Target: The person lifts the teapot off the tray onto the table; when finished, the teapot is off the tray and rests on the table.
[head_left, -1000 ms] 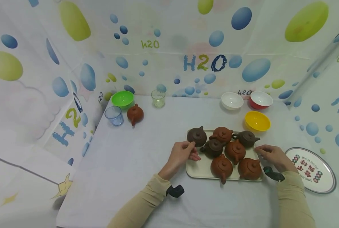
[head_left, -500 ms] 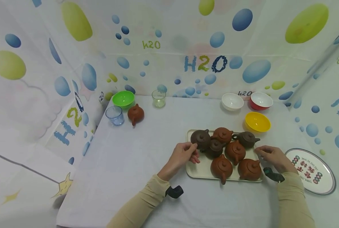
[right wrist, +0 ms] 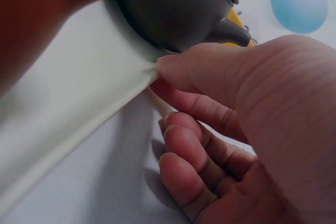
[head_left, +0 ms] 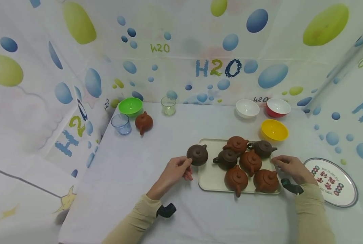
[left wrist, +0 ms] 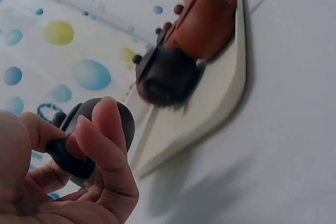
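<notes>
My left hand (head_left: 176, 171) grips a dark brown teapot (head_left: 197, 155) by its handle, raised at the left edge of the cream tray (head_left: 210, 181). The left wrist view shows thumb and fingers curled round the handle (left wrist: 73, 161). At the tray's right edge my right hand (head_left: 291, 166) pinches the rim between thumb and forefinger, its other fingers (right wrist: 181, 177) curled below. On the tray stand reddish-brown teapots, among them one at the front (head_left: 236, 179) and one at the front right (head_left: 265, 181), plus a dark teapot (head_left: 227, 158) in the middle and another dark teapot (head_left: 262, 148) at the back right.
At the back left are a green bowl (head_left: 130, 106), a blue glass (head_left: 121, 124), a clear glass (head_left: 168, 105) and a reddish teapot (head_left: 144, 122). White (head_left: 247, 108), red (head_left: 278, 107) and yellow bowls (head_left: 274, 130) stand at the back right. An oval printed plate (head_left: 331, 183) lies right.
The left hand has lifted the dark teapot from the tray's back left, first slightly right, then left past the tray's edge. The right hand has stayed at the tray rim.
</notes>
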Motion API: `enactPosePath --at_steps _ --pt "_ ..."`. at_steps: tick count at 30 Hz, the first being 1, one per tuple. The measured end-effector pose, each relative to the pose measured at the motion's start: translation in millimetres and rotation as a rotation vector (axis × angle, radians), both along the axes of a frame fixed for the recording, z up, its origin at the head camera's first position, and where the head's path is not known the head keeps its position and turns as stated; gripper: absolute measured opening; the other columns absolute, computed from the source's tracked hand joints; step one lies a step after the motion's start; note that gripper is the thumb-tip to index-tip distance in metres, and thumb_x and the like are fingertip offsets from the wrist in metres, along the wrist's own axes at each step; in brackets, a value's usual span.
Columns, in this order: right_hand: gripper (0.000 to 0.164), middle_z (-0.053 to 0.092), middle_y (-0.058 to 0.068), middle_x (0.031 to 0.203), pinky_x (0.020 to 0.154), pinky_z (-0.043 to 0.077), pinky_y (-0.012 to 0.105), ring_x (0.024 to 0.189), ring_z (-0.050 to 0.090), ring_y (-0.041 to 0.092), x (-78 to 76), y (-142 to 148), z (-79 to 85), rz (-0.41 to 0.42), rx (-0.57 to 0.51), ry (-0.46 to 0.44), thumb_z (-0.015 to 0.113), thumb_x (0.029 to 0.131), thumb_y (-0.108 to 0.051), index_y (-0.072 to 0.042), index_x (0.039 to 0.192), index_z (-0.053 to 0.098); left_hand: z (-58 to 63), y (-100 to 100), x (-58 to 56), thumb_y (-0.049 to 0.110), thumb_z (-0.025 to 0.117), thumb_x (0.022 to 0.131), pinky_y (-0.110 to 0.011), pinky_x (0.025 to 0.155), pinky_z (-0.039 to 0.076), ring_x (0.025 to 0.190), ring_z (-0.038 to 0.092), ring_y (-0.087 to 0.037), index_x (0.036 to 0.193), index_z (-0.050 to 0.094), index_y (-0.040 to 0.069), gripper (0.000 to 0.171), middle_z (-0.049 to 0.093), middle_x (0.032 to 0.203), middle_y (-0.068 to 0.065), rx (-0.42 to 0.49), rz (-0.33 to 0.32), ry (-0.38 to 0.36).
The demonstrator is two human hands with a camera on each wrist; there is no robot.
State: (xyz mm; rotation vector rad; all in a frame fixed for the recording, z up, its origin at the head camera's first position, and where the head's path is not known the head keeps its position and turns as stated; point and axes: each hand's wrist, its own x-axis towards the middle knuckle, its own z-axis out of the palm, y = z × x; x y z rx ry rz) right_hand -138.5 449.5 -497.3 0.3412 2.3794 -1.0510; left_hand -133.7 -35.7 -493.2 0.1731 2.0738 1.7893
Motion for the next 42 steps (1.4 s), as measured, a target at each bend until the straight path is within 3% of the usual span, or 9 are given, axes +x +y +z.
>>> enactPosePath --at_steps 5,9,17,20,25,29,36,42 --pt "0.076 0.057 0.026 0.139 0.095 0.05 0.036 0.121 0.053 0.036 -2.9 1 6.4 0.007 0.001 0.0 0.052 0.109 -0.059 0.002 0.154 0.047 -4.5 -26 -1.9 0.026 0.055 0.112 -0.022 0.062 0.057 0.065 0.071 -0.013 0.099 0.064 -0.008 0.037 0.068 0.081 -0.006 -0.017 0.075 -0.014" --pt "0.078 0.055 0.029 0.143 0.097 0.051 0.039 0.123 0.053 0.038 -1.7 2 6.4 -0.003 0.005 -0.006 0.052 0.108 -0.06 0.002 0.154 0.046 -3.4 -39 -10.3 0.025 0.054 0.113 -0.021 0.062 0.057 0.067 0.071 -0.012 0.101 0.063 -0.007 0.036 0.068 0.082 -0.006 -0.024 0.119 -0.026" --pt "0.077 0.052 0.032 0.146 0.103 0.053 0.052 0.126 0.05 0.043 -0.6 3 4.1 -0.016 -0.009 -0.005 0.053 0.109 -0.059 0.003 0.155 0.045 10.2 -58 -49.8 0.028 0.049 0.115 -0.018 0.069 0.058 0.074 0.072 -0.01 0.112 0.061 -0.01 0.04 0.067 0.088 -0.004 0.006 0.213 -0.05" --pt "0.079 0.051 0.033 0.147 0.102 0.053 0.051 0.125 0.051 0.043 0.0 3 3.7 -0.012 -0.001 -0.013 0.052 0.108 -0.06 0.004 0.155 0.045 12.6 -61 -67.2 0.028 0.048 0.115 -0.018 0.068 0.058 0.074 0.073 -0.009 0.11 0.061 -0.008 0.038 0.067 0.089 -0.004 0.012 0.262 -0.052" --pt "0.077 0.053 0.032 0.144 0.099 0.051 0.044 0.123 0.052 0.04 1.6 5 0.9 -0.015 0.012 -0.007 0.052 0.109 -0.058 0.005 0.153 0.046 9.4 -64 -96.9 0.028 0.047 0.115 -0.018 0.069 0.059 0.073 0.073 -0.007 0.108 0.06 -0.004 0.035 0.068 0.089 -0.004 0.011 0.328 -0.055" --pt "0.076 0.053 0.033 0.146 0.1 0.052 0.045 0.123 0.052 0.04 2.2 3 -1.8 -0.021 -0.008 -0.01 0.053 0.11 -0.056 0.005 0.153 0.046 1.3 -68 -116.2 0.027 0.047 0.115 -0.016 0.066 0.058 0.069 0.071 -0.005 0.106 0.061 -0.003 0.034 0.069 0.087 -0.004 0.008 0.412 -0.066" --pt "0.074 0.052 0.034 0.147 0.1 0.053 0.048 0.124 0.053 0.042 1.9 -1 -1.1 -0.017 -0.006 -0.02 0.052 0.11 -0.055 0.005 0.154 0.047 -11.5 -73 -135.6 0.024 0.046 0.114 -0.016 0.064 0.057 0.062 0.072 -0.004 0.101 0.063 0.0 0.032 0.068 0.08 -0.001 -0.038 0.495 -0.108" --pt "0.075 0.053 0.033 0.146 0.099 0.053 0.046 0.123 0.053 0.041 -0.9 -2 2.8 0.006 0.013 -0.009 0.051 0.11 -0.057 0.004 0.154 0.047 -9.5 -76 -141.4 0.023 0.045 0.113 -0.017 0.063 0.056 0.06 0.073 -0.004 0.097 0.062 0.004 0.03 0.067 0.081 -0.001 -0.053 0.505 -0.148"
